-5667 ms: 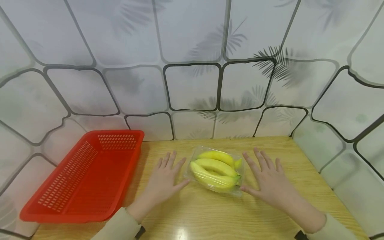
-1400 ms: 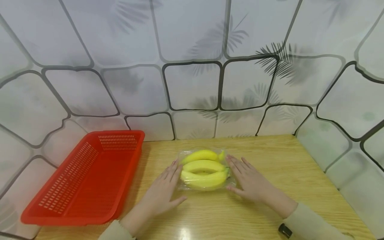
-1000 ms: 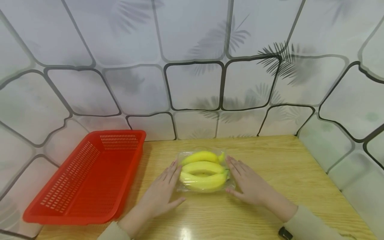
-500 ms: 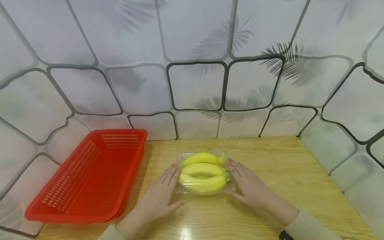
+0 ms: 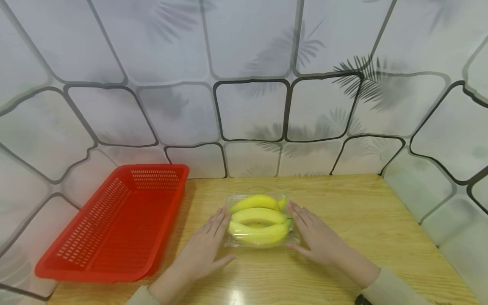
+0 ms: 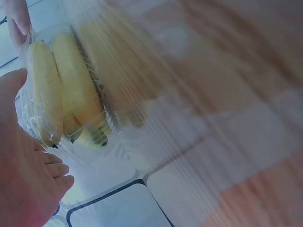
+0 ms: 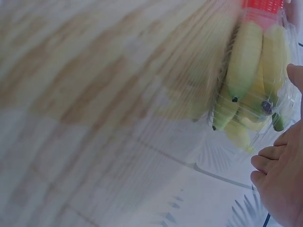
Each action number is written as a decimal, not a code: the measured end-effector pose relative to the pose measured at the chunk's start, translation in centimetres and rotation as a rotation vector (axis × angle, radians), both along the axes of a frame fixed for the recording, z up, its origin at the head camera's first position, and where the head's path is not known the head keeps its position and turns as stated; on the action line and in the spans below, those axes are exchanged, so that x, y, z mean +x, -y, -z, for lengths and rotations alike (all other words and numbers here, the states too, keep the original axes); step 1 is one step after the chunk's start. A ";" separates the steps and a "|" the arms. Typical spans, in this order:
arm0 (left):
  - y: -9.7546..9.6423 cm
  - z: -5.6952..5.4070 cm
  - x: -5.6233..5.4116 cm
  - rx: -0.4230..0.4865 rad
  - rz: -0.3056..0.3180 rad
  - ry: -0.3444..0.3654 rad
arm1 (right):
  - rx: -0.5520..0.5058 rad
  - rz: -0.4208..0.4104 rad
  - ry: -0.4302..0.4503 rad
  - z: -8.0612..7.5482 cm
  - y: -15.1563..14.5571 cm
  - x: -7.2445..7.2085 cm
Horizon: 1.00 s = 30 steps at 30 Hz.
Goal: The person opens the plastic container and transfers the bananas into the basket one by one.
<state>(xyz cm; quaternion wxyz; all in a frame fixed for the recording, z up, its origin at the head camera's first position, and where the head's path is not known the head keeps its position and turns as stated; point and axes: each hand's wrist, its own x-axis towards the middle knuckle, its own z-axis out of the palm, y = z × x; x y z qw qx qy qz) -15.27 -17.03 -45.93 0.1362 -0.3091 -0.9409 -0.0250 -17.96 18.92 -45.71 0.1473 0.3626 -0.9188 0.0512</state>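
Closer than earlier, left hand (image 5: 202, 248) and right hand (image 5: 317, 235) are flanking the banana pack (image 5: 259, 222) straight-fingered; I'm likely bracing, next needing inward pressure.

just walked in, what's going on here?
A person has a pack of bananas between two bare hands. The left hand is at the pack's left end and the right hand at its right end, both with fingers extended rather than wrapped round it; how hard they press, if at all, I can't tell. The pack lies on the wooden table, and a red basket sits off to the person's left, apart from the pack.
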 end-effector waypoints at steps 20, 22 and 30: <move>0.2 0.2 0.0 0.076 -0.002 0.061 | 0.006 0.009 0.051 -0.2 -0.1 0.0; 0.3 0.2 -0.1 0.087 -0.001 0.061 | 0.010 0.008 0.050 -0.2 -0.1 0.0; 0.5 0.2 -0.1 0.139 -0.008 0.057 | 0.010 -0.006 0.009 -0.8 0.1 0.4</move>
